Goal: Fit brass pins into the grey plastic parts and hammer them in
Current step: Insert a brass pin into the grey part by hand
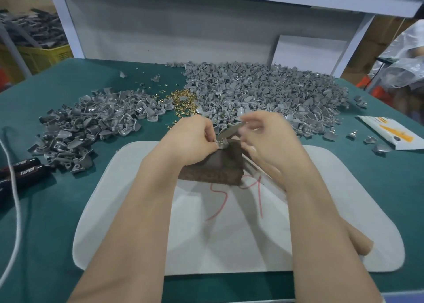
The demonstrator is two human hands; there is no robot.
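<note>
Two bare forearms reach forward from the bottom edge over one white mat (137, 211), which lies on a green bench (57, 211) and carries two red scribbled marks (220, 201). One dark brown block (220, 165) sits on the far part of the mat, and both hands meet at its far top corner. One grey plastic part (230, 129) stands tilted there, its lower end on the block. The left hand (190, 140) has its grip closed, fingertips pinching the lower end of that part, where a small shiny bit shows. The right hand (270, 142) is blurred, but its thumb and forefinger appear to pinch the part's upper end, so its grip looks closed on the same piece. One tan rounded object (358, 240) pokes out from under the right forearm; what it is cannot be told. Beyond the hands lie two piles of grey parts: a smaller, flatter pile (91, 123) to the left and a much larger pile (263, 89) to the right. Between them sits one heap of brass pins (183, 102), with stray pins scattered on the bench around it. At least five loose grey parts (370, 140) lie near the right edge, beside one white and orange packet (392, 133). At the left edge are black handles (23, 169), two of them showing the word TAPER, crossed by one white cord (13, 211).
</note>
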